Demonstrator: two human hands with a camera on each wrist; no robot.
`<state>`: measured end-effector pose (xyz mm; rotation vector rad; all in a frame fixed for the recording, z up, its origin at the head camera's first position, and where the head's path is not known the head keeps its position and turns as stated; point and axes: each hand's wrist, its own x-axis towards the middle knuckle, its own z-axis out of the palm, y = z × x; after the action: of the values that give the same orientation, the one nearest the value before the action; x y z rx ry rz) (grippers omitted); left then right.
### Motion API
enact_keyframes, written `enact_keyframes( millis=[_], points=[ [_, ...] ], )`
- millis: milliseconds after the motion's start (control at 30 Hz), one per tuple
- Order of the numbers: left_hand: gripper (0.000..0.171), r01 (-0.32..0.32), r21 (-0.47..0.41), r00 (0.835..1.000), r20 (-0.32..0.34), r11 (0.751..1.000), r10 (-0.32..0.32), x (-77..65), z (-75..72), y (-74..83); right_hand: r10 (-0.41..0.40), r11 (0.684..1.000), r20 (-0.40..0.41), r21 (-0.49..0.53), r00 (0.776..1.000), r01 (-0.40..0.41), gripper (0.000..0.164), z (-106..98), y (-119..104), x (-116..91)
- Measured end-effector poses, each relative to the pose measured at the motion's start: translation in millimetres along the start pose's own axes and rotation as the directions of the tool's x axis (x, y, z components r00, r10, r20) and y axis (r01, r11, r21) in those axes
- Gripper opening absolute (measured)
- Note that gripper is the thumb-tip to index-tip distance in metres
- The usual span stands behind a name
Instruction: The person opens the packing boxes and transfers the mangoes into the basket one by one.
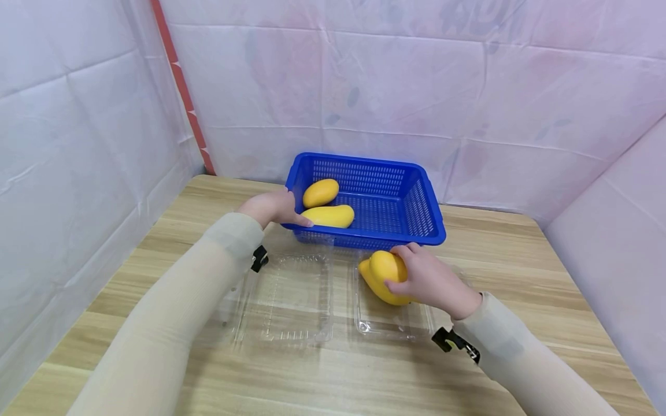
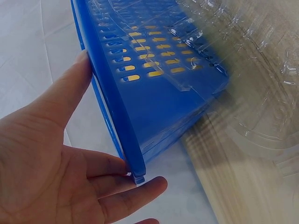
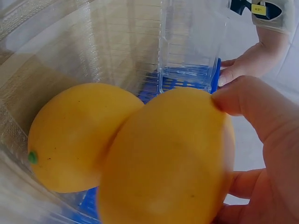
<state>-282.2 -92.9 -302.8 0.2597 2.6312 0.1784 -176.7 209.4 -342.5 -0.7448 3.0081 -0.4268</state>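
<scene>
My right hand (image 1: pixel 429 280) grips a yellow mango (image 1: pixel 386 266), thumb on one side and fingers on the other. Beneath and beside it, a second mango (image 1: pixel 367 278) lies in a clear plastic box (image 1: pixel 387 331). In the right wrist view the held mango (image 3: pixel 166 158) overlaps the other mango (image 3: pixel 70 135), which has a green stem end. At the left end of a blue basket (image 1: pixel 364 234), my left hand (image 1: pixel 273 209) holds the rim, its thumb and fingers spread around a corner in the left wrist view. Two more mangoes, one behind (image 1: pixel 321 192) and one in front (image 1: pixel 333 216), lie inside the basket's left side.
Another clear plastic container (image 1: pixel 296 294) stands open on the wooden table (image 1: pixel 291 381), left of the box with the mango. Behind the basket rises a pale cloth wall (image 1: pixel 390 86), with further cloth on both sides.
</scene>
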Motion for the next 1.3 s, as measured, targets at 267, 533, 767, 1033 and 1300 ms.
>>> enact_keyframes(
  millis=[267, 533, 767, 1033, 1300],
  points=[
    [0.099, 0.000, -0.001, 1.000, -0.006, 1.000, 0.000, 0.8, 1.2, -0.8, 0.005, 1.000, -0.012, 0.030, 1.000, -0.005, 0.059, 3.9, 2.4, -0.4],
    [0.099, 0.001, -0.016, 1.000, -0.001, 1.000, -0.001, 0.2, 0.9, -1.1, 0.012, 0.998, 0.019, 0.064, 1.000, -0.013, 0.065, 3.2, 3.6, -1.2],
    [0.098, 0.004, -0.005, 1.000, 0.002, 1.000, -0.004, 0.4, 1.1, -1.7, 0.006, 0.998, 0.040, 0.063, 0.999, -0.009, 0.065, 1.8, 4.2, -0.4],
    [0.098, 0.008, 0.011, 1.000, 0.005, 1.000, -0.008, -1.5, -1.3, 0.3, 0.016, 0.998, 0.045, 0.066, 0.999, -0.019, 0.064, 2.4, 6.5, -0.7],
    [0.096, 0.003, 0.018, 1.000, 0.010, 1.000, -0.003, -3.3, -2.7, 1.9, 0.028, 0.995, 0.052, 0.091, 0.998, -0.033, 0.066, 2.3, 6.8, -1.6]
  ],
)
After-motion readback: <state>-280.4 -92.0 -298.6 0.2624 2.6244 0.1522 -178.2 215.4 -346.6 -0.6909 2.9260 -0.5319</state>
